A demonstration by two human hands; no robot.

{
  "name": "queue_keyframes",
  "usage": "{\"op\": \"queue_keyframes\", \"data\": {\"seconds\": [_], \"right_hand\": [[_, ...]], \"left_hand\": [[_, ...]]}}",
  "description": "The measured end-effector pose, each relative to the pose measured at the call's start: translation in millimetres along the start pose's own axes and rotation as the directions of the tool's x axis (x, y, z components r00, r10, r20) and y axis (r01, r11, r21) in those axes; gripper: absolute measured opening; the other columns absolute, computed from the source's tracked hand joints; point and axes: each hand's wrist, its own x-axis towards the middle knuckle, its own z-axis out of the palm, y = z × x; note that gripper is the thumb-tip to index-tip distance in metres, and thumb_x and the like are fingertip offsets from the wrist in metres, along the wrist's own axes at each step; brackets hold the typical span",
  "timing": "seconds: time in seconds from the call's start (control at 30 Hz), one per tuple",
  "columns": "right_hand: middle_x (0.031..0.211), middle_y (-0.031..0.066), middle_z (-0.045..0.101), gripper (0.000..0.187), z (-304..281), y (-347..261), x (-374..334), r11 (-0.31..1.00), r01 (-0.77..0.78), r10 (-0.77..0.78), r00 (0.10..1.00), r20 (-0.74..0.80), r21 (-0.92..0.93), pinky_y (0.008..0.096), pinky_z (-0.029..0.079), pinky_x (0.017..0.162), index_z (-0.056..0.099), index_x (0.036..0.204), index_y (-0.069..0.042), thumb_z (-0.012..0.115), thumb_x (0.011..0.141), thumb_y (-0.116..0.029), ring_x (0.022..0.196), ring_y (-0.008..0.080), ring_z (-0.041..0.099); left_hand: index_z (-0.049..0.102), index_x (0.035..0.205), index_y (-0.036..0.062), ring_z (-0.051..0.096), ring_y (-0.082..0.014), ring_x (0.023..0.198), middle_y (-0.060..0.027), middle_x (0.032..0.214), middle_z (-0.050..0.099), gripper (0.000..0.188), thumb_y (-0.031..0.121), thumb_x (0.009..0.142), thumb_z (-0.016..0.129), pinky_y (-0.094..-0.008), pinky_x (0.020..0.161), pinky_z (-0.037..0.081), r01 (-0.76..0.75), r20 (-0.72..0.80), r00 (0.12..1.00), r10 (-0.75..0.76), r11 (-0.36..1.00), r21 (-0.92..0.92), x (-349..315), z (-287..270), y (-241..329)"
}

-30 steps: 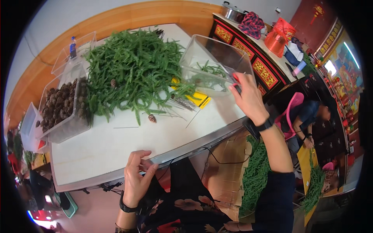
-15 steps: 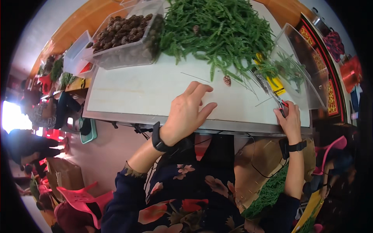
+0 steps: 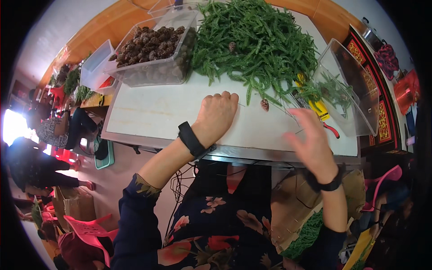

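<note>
My left hand [image 3: 217, 114] is closed over the white tabletop, knuckles up, around a thin wire [image 3: 241, 105] whose end sticks out past the fingers. To its right, my right hand [image 3: 310, 146] hovers above the table with fingers apart and empty, blurred by motion. Red-handled pliers [image 3: 332, 130] lie just right of it, their jaws partly hidden. A small pine cone [image 3: 264, 105] rests between my hands, farther back. Several loose wires [image 3: 288, 108] lie near a yellow package [image 3: 318, 108], under the edge of a heap of green artificial fir sprigs [image 3: 256, 45].
A clear plastic bin [image 3: 153, 76] full of pine cones stands at the back left. On the right is a tilted clear bin [image 3: 360, 108] with a few sprigs. Below the table's front edge sits a cardboard box [image 3: 288, 216] with greenery. Pink chairs [image 3: 90, 234] and people are around.
My right hand has let go of the pliers and moved left. My left hand has gone from spread fingers to closed over the wire. The view has shifted slightly.
</note>
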Motion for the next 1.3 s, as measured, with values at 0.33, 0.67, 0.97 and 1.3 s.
{"op": "queue_keyframes", "data": {"seconds": [0.33,0.67,0.97,1.3], "right_hand": [[0.109,0.0093,0.063,0.078,105,-109,114,0.806,0.585,-0.571,0.724,0.387,0.096,0.044,0.036,0.098,0.057,0.123,-0.01,0.09,0.054,-0.022,0.106,0.028,0.058],[0.103,0.0017,0.068,0.062,98,-129,151,0.855,0.518,-0.393,0.658,0.642,-0.007,0.0468,0.045,0.088,0.063,0.109,-0.018,0.089,0.053,-0.019,0.102,0.0287,0.06],[0.103,0.0037,0.069,0.06,105,-134,157,0.758,0.643,-0.321,0.51,0.798,-0.106,0.0472,0.047,0.087,0.063,0.111,-0.018,0.088,0.057,-0.025,0.106,0.0297,0.059],[0.111,0.0163,0.064,0.041,84,-60,170,0.949,0.316,-0.309,0.928,0.207,-0.001,0.0438,0.051,0.085,0.065,0.109,-0.006,0.068,0.083,-0.036,0.098,0.0323,0.064]], "left_hand": [[0.056,0.094,0.0049,0.068,-0.0257,0.082,-0.0117,0.091,0.062,0.019,0.02,0.085,0.063,-0.039,0.065,0.053,0.085,0.195,0.971,-0.135,0.965,0.248,24,6,-8],[0.059,0.114,0.0075,0.066,-0.0245,0.09,-0.0091,0.105,0.065,0.025,0.019,0.092,0.061,-0.0374,0.076,0.053,0.082,0.035,0.996,-0.077,0.775,-0.627,-11,3,-28],[0.06,0.116,0.0088,0.066,-0.0244,0.092,-0.0097,0.108,0.065,0.027,0.02,0.092,0.062,-0.0363,0.078,0.053,0.045,-0.097,0.991,-0.096,0.903,-0.427,-11,37,-51],[0.061,0.118,0.01,0.065,-0.0244,0.094,-0.0104,0.111,0.064,0.029,0.021,0.092,0.063,-0.0352,0.081,0.052,-0.002,-0.309,0.949,-0.067,0.976,-0.216,4,60,-65]]}}
